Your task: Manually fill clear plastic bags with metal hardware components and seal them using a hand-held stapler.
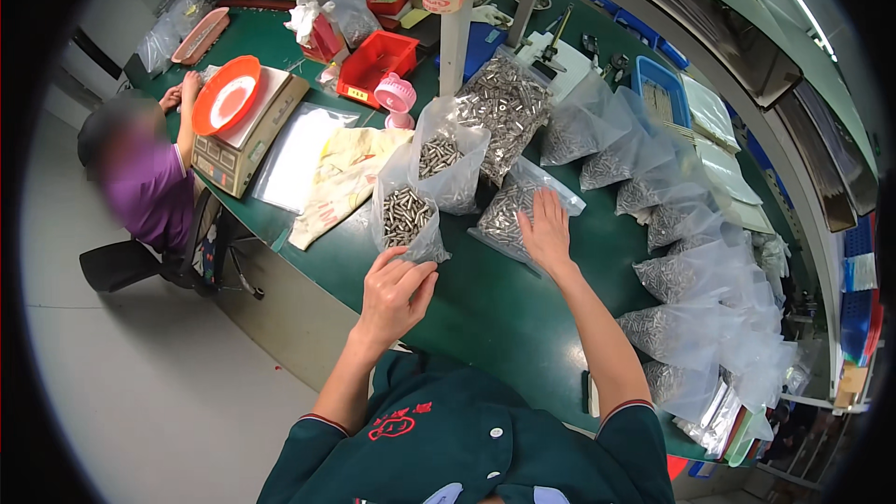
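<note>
My right hand [548, 231] lies flat, fingers stretched, on a clear plastic bag [505, 212] of small metal parts that rests on the green table. My left hand [397, 299] is closed, its fingers curled at the near side of an open plastic bag [407, 217] full of short metal pins. Whether it pinches that bag's film or something else is hidden. Just behind stands a second open bag [439, 157] of similar pins. A large heap of metal pieces in a bag [499, 112] sits beyond my right hand.
Several filled plastic bags [667, 275] line the table's right side. On the left are a cloth [350, 168], a scale [245, 135] with an orange dish [227, 93], a red bin [378, 65] and a pink fan [397, 98]. A post [454, 56] rises behind; a co-worker [140, 168] sits at far left.
</note>
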`<action>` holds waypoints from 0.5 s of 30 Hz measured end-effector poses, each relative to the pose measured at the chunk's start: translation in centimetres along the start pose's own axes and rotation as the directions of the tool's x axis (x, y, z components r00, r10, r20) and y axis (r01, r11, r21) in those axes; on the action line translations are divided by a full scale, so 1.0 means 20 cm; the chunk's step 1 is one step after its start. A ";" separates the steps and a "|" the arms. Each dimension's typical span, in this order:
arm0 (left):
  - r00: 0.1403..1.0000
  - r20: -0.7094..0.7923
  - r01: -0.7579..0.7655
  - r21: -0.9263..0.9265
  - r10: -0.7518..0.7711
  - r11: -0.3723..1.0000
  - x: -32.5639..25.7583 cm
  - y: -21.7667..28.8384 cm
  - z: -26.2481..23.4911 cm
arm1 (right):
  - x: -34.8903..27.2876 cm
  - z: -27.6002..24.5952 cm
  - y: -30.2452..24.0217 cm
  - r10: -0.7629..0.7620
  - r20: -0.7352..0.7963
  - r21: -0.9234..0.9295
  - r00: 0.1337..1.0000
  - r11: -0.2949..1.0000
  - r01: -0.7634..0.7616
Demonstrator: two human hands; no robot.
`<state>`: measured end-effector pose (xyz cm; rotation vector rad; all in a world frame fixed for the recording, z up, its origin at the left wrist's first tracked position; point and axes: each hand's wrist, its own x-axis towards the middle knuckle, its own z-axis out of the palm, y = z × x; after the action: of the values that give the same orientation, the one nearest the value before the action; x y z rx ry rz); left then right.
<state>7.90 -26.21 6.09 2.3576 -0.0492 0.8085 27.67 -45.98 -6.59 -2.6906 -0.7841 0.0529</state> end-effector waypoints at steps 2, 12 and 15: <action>1.000 0.012 0.010 0.020 -0.010 1.000 0.00 0.02 0.00 | 0.10 0.06 -0.01 0.016 -0.087 -0.044 0.996 0.999 -0.020; 0.998 0.030 0.058 0.102 -0.061 0.993 0.01 0.02 0.00 | 0.11 0.21 -0.01 -0.019 -0.100 -0.086 0.995 0.996 0.010; 0.996 0.055 0.062 0.101 -0.068 0.993 -0.03 0.06 0.03 | 0.10 0.20 0.01 -0.019 -0.095 -0.070 0.995 0.998 0.012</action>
<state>7.49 -27.59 6.07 2.4625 0.0438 0.7255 28.90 -43.83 -10.34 -2.7283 -0.7912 -0.1078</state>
